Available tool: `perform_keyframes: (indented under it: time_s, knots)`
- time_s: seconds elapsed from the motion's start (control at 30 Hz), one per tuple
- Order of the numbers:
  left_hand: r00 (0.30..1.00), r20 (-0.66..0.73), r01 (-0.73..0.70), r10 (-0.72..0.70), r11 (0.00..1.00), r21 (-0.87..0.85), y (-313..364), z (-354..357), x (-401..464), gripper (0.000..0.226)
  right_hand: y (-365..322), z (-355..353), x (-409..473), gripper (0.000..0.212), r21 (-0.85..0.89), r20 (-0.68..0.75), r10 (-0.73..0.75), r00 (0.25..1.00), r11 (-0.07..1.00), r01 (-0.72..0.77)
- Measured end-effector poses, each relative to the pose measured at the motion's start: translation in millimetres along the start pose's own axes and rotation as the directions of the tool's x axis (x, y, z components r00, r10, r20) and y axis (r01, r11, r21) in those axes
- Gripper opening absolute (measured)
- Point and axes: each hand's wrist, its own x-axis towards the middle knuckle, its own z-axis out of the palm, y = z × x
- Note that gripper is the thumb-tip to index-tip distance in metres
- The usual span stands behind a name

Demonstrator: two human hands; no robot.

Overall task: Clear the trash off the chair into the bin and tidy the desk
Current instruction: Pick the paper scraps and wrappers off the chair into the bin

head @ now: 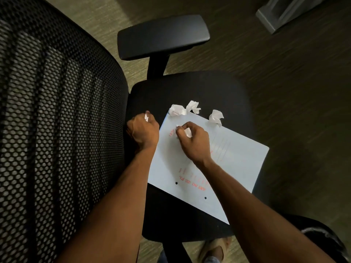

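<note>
- Black fabric covered the chair seat (190,88), which was seen from above beside a black mesh backrest (47,120) on the left and a black armrest (163,36) beyond the seat's far edge.
- A pale blue sheet (237,168) with red print and two punched holes was laid flat across the right half of the seat, its near right corner reaching past the seat's near edge.
- Three crumpled white paper balls were seen along the sheet's far edge: the first ball (177,110) at the far left corner, the second ball (193,106) just beside it and touching it, and the third ball (216,117) a little apart to the right.
- The left hand (144,130) was closed into a fist over the bare seat by the sheet's left edge, and a small white scrap (146,117) was gripped at its fingertips.
- The right hand (193,141) was held over the sheet's far left part, fingers curled tightly around a white paper wad (187,132).
- A sandalled foot (214,249) was seen on the carpet (284,82) below the seat's near edge.
- A grey object (288,12) was seen at the upper right; what it was could not be told.
</note>
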Motion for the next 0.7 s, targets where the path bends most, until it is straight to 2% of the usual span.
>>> perform_keyframes:
  time_s: [0.17, 0.3, 0.37, 0.43, 0.5, 0.57, 0.7]
  knots:
    - [0.998, -0.041, 0.042, -0.043, 0.998, -0.038, 10.2, -10.9, -11.6, 0.03, 16.2, -32.9, -23.9, 0.024, 0.314, -0.174, 0.152, 0.973, 0.945, -0.092]
    - [0.997, -0.071, 0.004, -0.025, 0.961, -0.276, 12.8, -16.0, -30.7, 0.017, 32.0, -54.8, -27.3, 0.019, 0.337, -0.187, 0.193, 0.963, 0.934, -0.122]
    - [0.997, -0.069, 0.006, -0.029, 0.949, -0.316, 15.6, -16.0, -37.4, 0.007, 37.5, -62.5, -26.5, 0.022, 0.304, -0.222, 0.172, 0.96, 0.947, -0.099]
    - [0.998, -0.058, 0.015, -0.037, 0.935, -0.354, 21.0, -15.3, -41.2, 0.017, 40.6, -69.3, -23.9, 0.022, 0.277, -0.246, 0.152, 0.957, 0.957, -0.081]
    - [0.998, -0.047, -0.047, 0.032, 0.933, -0.358, 27.3, -14.1, -41.8, 0.021, 41.0, -74.9, -20.4, 0.024, 0.246, -0.257, 0.13, 0.958, 0.967, -0.065]
    - [0.991, -0.001, -0.129, 0.135, 0.944, -0.303, 32.8, -11.1, -41.4, 0.023, 39.1, -79.3, -18.7, 0.025, 0.232, -0.26, 0.126, 0.957, 0.971, -0.064]
    - [0.965, 0.128, -0.195, 0.228, 0.954, -0.226, 42.2, -6.3, -36.4, 0.043, 37.4, -85.3, -24.9, 0.019, 0.255, -0.251, 0.145, 0.957, 0.964, -0.079]
